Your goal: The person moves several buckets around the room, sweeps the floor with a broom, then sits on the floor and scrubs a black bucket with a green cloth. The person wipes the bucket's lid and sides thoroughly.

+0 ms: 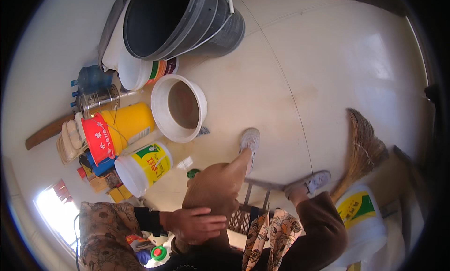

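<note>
My left hand [197, 223] lies on the brown trouser leg [207, 186], holding nothing, fingers stretched and slightly apart. My right hand is out of view. Beyond my knee, a round white plastic tub [157, 105] with murky brown liquid stands on the floor. Nearer my left sleeve is a white plastic bucket [158, 163] with a yellow and green label. Left of the tub is a yellow bucket [135, 123] with a red container [98, 139] at its top. A large dark bucket [225, 28] with a wire handle stands at the upper middle.
A straw broom [365, 147] lies at the right, near another labelled white bucket [365, 221]. Blue water bottles [93, 79] and a long wooden piece [51, 130] are at the left. A lattice-panelled wooden item [240, 220] shows between my legs.
</note>
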The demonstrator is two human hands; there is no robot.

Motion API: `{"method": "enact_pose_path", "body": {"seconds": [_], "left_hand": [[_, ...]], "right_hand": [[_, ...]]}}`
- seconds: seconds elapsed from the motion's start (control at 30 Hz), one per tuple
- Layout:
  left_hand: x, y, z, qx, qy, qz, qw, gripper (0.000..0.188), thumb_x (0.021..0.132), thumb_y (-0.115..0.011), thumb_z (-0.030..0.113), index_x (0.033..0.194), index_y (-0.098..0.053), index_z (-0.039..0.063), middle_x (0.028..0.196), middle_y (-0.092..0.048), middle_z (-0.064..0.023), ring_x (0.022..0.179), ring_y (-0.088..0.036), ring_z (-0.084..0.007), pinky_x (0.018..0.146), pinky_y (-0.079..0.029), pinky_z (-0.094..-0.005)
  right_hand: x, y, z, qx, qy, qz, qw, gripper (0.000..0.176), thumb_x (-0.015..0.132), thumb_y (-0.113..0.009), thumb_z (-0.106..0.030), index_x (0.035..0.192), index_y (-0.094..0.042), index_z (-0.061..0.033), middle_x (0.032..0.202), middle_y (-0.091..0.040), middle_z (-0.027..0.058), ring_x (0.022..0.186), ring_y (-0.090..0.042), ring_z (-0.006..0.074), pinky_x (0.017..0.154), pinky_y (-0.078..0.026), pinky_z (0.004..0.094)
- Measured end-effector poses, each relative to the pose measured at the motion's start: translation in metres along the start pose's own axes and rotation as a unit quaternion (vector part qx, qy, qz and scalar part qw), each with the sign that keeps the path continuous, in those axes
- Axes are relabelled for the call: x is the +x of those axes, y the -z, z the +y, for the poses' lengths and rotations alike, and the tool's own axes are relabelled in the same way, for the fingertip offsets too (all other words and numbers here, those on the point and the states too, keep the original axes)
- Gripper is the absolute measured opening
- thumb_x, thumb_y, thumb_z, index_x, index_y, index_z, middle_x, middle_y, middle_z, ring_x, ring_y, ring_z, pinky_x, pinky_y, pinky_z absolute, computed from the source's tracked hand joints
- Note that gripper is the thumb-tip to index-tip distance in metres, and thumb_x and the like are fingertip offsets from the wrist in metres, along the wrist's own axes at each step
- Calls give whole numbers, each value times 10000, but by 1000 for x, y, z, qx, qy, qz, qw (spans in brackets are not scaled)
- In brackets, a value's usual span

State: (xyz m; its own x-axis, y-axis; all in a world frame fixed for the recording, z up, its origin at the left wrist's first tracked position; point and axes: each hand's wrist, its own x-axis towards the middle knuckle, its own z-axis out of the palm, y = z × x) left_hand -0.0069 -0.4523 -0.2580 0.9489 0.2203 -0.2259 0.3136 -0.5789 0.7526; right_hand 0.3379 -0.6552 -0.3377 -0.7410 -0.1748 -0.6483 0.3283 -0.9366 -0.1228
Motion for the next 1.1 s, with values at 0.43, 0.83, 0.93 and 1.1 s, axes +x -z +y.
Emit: {"method": "enact_pose_path", "body": {"seconds": [0.43,0.83,0.93,1.1], "left_hand": [[-42,-100,8,137,-93,249,954,314,1012,-543,222,1279,-655,100,1425,-628,-87,1364,-572,-192,1163,-349,-412],[-129,-213,47,129,6,321,938,561,1063,-488,268,1610,-370,232,1690,-284,-26,1572,-220,-259,1271,-239,-464],[-179,-306,43,50,199,382,901,465,1033,-519,251,1493,-512,191,1451,-572,-72,1252,-617,-261,1036,-522,-398],[-256,-487,-18,-103,576,370,722,221,954,-653,218,1141,-664,101,1161,-643,-131,1059,-653,-369,865,-555,-468]], "right_hand": [[87,27,11,-62,115,198,972,213,1052,-582,-116,1257,-603,-63,994,-717,59,811,-716,175,695,-598,322],[-15,-87,77,-177,94,253,946,179,1049,-569,-64,1222,-609,-39,925,-698,69,746,-713,169,640,-590,296],[-16,-90,63,-258,234,452,821,117,1028,-554,0,1089,-647,-36,843,-665,54,681,-665,112,568,-538,254],[-51,-51,29,-279,371,669,580,124,1063,-510,-81,1093,-625,-45,783,-581,11,595,-556,65,525,-459,202]]}}
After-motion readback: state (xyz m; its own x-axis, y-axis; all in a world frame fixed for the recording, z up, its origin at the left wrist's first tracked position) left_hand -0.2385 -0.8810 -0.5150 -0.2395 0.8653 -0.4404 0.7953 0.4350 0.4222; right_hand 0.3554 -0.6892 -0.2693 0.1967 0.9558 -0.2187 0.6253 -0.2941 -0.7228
